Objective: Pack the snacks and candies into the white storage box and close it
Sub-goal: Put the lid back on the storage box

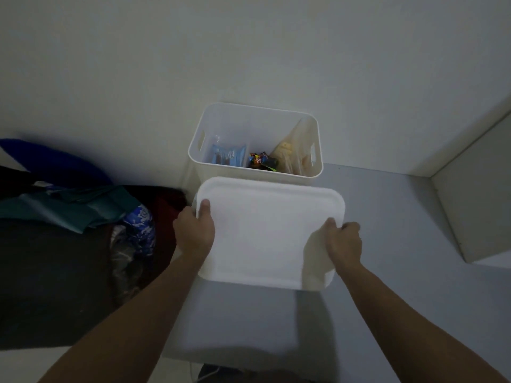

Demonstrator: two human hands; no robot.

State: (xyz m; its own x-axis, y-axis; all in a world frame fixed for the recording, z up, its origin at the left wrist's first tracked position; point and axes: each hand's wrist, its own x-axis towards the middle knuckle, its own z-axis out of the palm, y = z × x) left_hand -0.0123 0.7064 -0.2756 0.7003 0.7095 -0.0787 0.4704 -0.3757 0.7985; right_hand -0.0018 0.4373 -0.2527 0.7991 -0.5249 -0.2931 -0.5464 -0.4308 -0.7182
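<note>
— What do we have in hand?

— We hold the white lid point(269, 236) with both hands. Our left hand point(195, 230) grips its left edge, thumb on top and fingers curled underneath. Our right hand point(343, 243) grips the right edge the same way, thumb lying on the upper face.

— Where does the lid sit in the frame?

— At the centre, roughly flat and slightly tilted, held above the grey floor point(387, 244). Its far edge overlaps the near wall of the white storage box point(318, 161), which stands just above it in the frame, uncovered.

— And inside the box?

— We see a blue snack packet point(228, 156) at the lower left of the box, a cluster of small colourful candies point(260, 161) in the middle, and a clear bag with pale yellow contents point(287, 150) leaning against the right wall. The labels are too small for us to read.

— What surrounds the box?

— It stands against the pale wall point(249, 51) that fills the upper frame. At the left we see a pile of dark and teal fabrics point(69, 205), with a blue patterned piece point(139, 225) near our left hand. At the right edge stands a pale panel point(475, 203).
</note>
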